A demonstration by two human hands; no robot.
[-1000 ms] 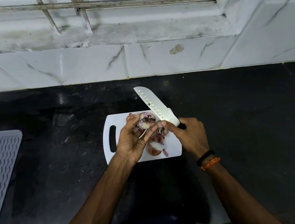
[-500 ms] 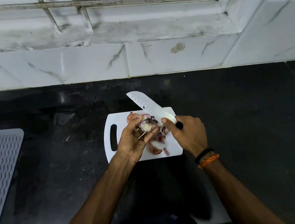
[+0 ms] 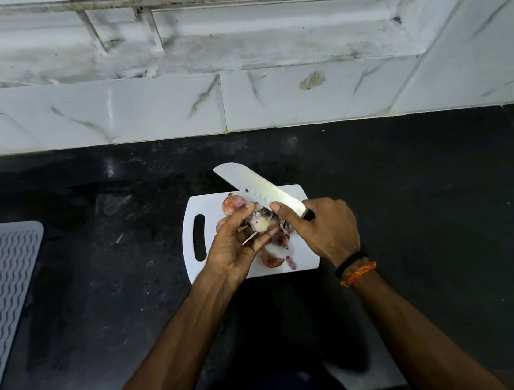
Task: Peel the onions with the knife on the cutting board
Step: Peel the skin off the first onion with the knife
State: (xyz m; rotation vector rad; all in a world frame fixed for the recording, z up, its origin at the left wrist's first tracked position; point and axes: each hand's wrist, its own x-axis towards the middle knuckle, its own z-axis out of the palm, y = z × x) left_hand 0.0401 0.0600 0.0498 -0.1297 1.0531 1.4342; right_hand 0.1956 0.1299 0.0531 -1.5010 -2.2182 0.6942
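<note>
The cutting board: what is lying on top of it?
On the cutting board lie onion peels and another onion. The hands cover its middle, so anything there stays unseen.

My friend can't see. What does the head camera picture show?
Over a white cutting board, the left hand holds a half-peeled onion while the right hand holds a knife against it. Peels lie on the board.

L hand [image 3: 234, 248] curled, fingertips pinching; R hand [image 3: 325, 227] fisted in a grip, thumb out; both forearms angled inward.
</note>
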